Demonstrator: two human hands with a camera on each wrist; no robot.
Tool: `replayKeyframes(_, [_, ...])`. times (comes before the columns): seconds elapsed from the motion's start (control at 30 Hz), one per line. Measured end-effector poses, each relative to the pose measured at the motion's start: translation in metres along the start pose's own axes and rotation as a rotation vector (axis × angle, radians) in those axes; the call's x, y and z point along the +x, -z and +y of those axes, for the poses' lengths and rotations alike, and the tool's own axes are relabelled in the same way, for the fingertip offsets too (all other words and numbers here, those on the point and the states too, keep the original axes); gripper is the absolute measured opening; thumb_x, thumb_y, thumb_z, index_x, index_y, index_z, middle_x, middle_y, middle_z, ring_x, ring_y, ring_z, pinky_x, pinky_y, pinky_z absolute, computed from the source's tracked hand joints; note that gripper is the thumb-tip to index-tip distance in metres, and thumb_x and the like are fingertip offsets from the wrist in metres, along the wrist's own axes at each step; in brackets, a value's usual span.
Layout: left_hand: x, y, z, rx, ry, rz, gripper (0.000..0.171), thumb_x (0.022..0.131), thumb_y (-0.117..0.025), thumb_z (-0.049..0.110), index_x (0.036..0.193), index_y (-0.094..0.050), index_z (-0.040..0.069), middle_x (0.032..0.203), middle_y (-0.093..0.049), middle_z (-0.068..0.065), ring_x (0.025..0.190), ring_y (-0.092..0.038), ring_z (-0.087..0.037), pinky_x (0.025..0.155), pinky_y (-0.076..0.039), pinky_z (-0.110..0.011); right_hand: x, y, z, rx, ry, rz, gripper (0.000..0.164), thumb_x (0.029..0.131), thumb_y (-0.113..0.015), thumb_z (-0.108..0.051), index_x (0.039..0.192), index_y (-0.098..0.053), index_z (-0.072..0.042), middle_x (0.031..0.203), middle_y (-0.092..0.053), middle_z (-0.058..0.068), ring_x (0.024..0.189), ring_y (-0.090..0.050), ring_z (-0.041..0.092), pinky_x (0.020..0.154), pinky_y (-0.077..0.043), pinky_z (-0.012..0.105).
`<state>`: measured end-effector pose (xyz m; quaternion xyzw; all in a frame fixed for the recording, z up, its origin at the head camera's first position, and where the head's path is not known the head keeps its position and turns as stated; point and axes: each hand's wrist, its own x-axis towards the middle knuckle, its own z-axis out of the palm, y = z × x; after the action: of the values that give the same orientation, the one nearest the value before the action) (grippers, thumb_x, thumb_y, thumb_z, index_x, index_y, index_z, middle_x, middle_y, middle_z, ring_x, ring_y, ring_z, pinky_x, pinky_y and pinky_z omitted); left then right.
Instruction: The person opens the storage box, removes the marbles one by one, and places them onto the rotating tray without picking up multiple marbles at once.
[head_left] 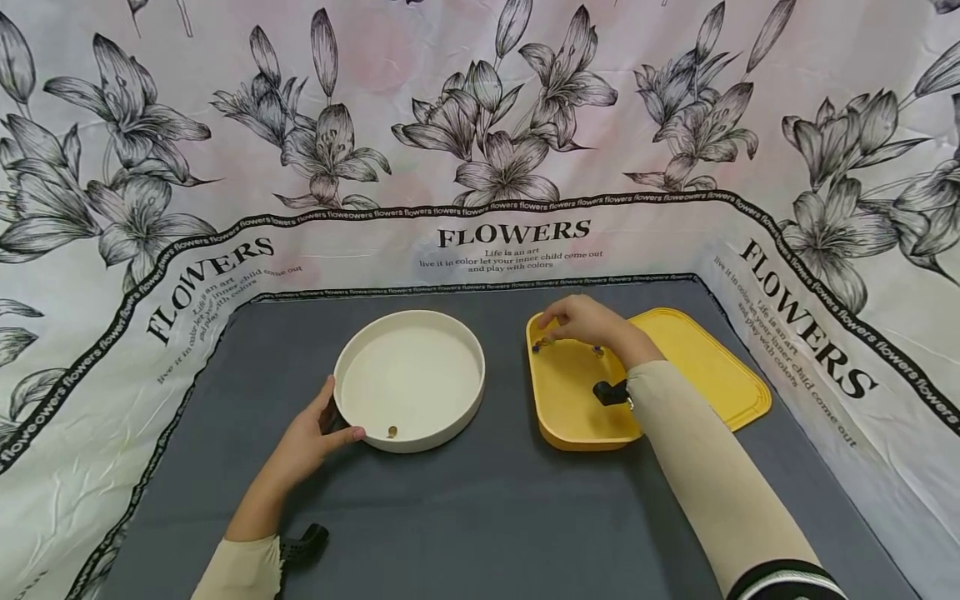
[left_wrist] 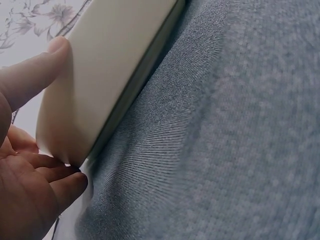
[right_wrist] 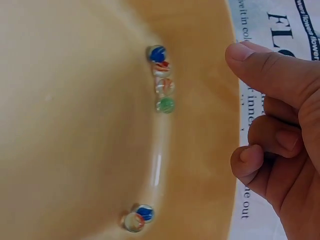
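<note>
My left hand (head_left: 311, 433) grips the side of a round white tray (head_left: 412, 367), thumb at the rim and fingertips low against its outer wall, as the left wrist view also shows. One small brownish marble (head_left: 392, 432) lies inside near the tray's front edge. Over the far left corner of a yellow rectangular box (head_left: 573, 412) hovers my right hand (head_left: 585, 321), thumb extended and some fingers loosely bent. Nothing shows in its grasp; the index finger is mostly hidden. Several glass marbles (right_wrist: 164, 86) line the box wall, apart from the hand, with two more marbles (right_wrist: 135, 222) farther along.
A yellow lid (head_left: 705, 367) lies flat on the right, partly behind the right forearm. Grey cloth (head_left: 480, 517) covers the table. White flower-printed cloth (head_left: 495, 242) rises at the back and sides.
</note>
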<state>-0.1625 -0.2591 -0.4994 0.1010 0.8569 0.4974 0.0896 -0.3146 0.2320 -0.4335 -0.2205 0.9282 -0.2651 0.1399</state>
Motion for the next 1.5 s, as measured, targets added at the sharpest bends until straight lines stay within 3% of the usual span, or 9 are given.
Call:
replayKeyframes(0.2, [0.001,0.005,0.004,0.004,-0.008,-0.007,0.116,0.09,-0.081,0.03,0.164,0.006,0.006,0.171,0.003,-0.019,0.155,-0.017,-0.039,0.119,-0.029,-0.054,0.002,-0.003,0.0,0.008,-0.041,0.014,0.02,0.097,-0.073,-0.019,0.116,-0.077,-0.021,0.109,-0.071,0.004,0.089,-0.058,0.023,0.077,-0.049,0.036])
replayKeyframes(0.47, [-0.002,0.004,-0.001,-0.002,-0.006,-0.007,0.117,0.089,-0.081,0.032,0.164,0.005,0.007,0.171,0.004,-0.019,0.156,-0.016,-0.04,0.119,-0.029,-0.055,0.005,-0.012,0.006,0.029,-0.079,-0.006,0.021,0.097,-0.073,-0.018,0.117,-0.077,-0.021,0.128,-0.068,0.005,0.1,-0.059,0.024,0.085,-0.05,0.038])
replayKeyframes(0.7, [-0.001,0.004,-0.003,0.001,0.0,-0.008,0.117,0.089,-0.082,0.031,0.164,0.005,0.005,0.171,0.003,-0.021,0.155,-0.017,-0.04,0.119,-0.03,-0.054,0.011,-0.02,0.007,0.022,-0.048,-0.027,0.023,0.096,-0.073,-0.014,0.118,-0.077,-0.018,0.121,-0.071,0.004,0.103,-0.058,0.026,0.09,-0.049,0.042])
replayKeyframes(0.9, [0.002,0.003,-0.002,0.002,-0.011,-0.012,0.117,0.089,-0.082,0.03,0.164,0.004,0.004,0.171,0.003,-0.021,0.155,-0.017,-0.04,0.119,-0.029,-0.055,0.011,-0.02,0.003,0.038,-0.031,-0.031,0.022,0.095,-0.073,-0.009,0.117,-0.077,-0.012,0.124,-0.072,0.007,0.116,-0.062,0.028,0.101,-0.051,0.046])
replayKeyframes(1.23, [0.006,0.002,-0.004,-0.014,-0.021,-0.003,0.118,0.088,-0.082,0.032,0.164,0.003,0.003,0.171,0.003,-0.02,0.156,-0.015,-0.039,0.121,-0.026,-0.055,0.016,-0.014,0.01,0.005,-0.09,-0.06,0.023,0.096,-0.073,-0.013,0.117,-0.077,-0.021,0.127,-0.07,0.002,0.123,-0.058,0.026,0.105,-0.048,0.047])
replayKeyframes(1.37, [0.005,0.002,-0.004,-0.024,-0.011,-0.009,0.118,0.088,-0.083,0.031,0.164,0.004,0.004,0.171,0.003,-0.019,0.156,-0.014,-0.039,0.121,-0.026,-0.055,0.019,-0.016,0.012,0.012,-0.091,-0.075,0.021,0.095,-0.074,-0.013,0.115,-0.077,-0.02,0.123,-0.071,0.002,0.118,-0.059,0.025,0.104,-0.048,0.045])
replayKeyframes(1.5, [0.004,0.003,-0.003,-0.026,-0.007,-0.005,0.117,0.088,-0.082,0.03,0.164,0.004,0.005,0.171,0.003,-0.018,0.156,-0.015,-0.038,0.121,-0.027,-0.056,0.022,-0.022,0.014,0.042,-0.04,-0.086,0.018,0.092,-0.077,-0.01,0.11,-0.078,-0.013,0.113,-0.073,0.004,0.105,-0.06,0.025,0.097,-0.051,0.042])
